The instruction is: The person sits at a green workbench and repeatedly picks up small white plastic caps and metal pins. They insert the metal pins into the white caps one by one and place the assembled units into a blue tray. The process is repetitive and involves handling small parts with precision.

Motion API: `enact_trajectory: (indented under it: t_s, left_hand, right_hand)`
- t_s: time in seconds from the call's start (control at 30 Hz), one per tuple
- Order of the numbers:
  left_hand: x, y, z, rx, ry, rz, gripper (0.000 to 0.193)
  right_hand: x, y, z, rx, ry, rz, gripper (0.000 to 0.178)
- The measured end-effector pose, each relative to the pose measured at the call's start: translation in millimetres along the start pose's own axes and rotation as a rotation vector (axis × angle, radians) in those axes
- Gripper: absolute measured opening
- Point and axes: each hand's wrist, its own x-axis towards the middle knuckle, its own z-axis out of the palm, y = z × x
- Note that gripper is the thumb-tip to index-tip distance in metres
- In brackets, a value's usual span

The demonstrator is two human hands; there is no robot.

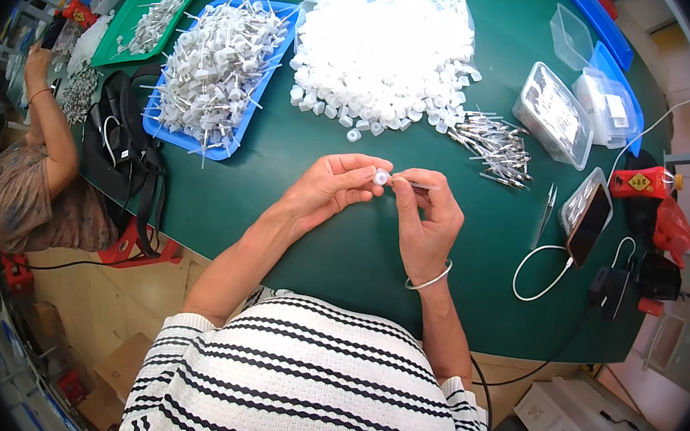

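Between the thumb and fingers of my left hand is a small white plastic cap, its round face turned up. My right hand pinches a thin metal pin that lies along the fingers, its tip close to the cap. Whether pin and cap touch, I cannot tell. Beyond my hands spreads a heap of loose white caps, spilling from a clear plastic bag. A pile of thin metal pins lies to its right. On the left, a blue tray is heaped with caps that have pins in them.
A green tray with similar parts stands at the far left, near a black backpack and another person. To the right are tweezers, a clear box, and a phone with a white cable.
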Motion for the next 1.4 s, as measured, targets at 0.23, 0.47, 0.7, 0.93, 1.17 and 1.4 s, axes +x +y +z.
enact_trajectory:
  t_s: [0.23,0.47,0.7,0.93,1.17,1.4]
  left_hand:
    - [-0.6,0.4,1.7,0.053,0.020,0.022,0.022]
    - [-1.5,1.5,2.7,0.076,0.035,0.015,0.023]
    - [-0.9,1.3,3.0,0.096,0.038,0.010,0.023]
    - [0.9,0.1,-3.2,0.097,-0.003,-0.003,0.025]
    - [0.5,1.9,-1.9,0.081,0.005,-0.031,0.025]
    - [0.4,2.9,-2.2,0.066,0.002,-0.039,0.024]
  right_hand:
    - [0.0,-0.7,-0.8,-0.037,-0.015,-0.030,0.009]
    - [1.2,-1.7,-1.9,-0.071,-0.036,-0.038,0.008]
    - [1.7,-1.8,-2.6,-0.091,-0.041,-0.047,0.009]
    - [3.2,-4.1,-3.2,-0.093,-0.048,-0.056,0.008]
    - [3.9,-5.1,-4.2,-0.102,-0.051,-0.078,0.008]
    - [3.6,-5.3,-4.5,-0.122,-0.059,-0.092,0.008]
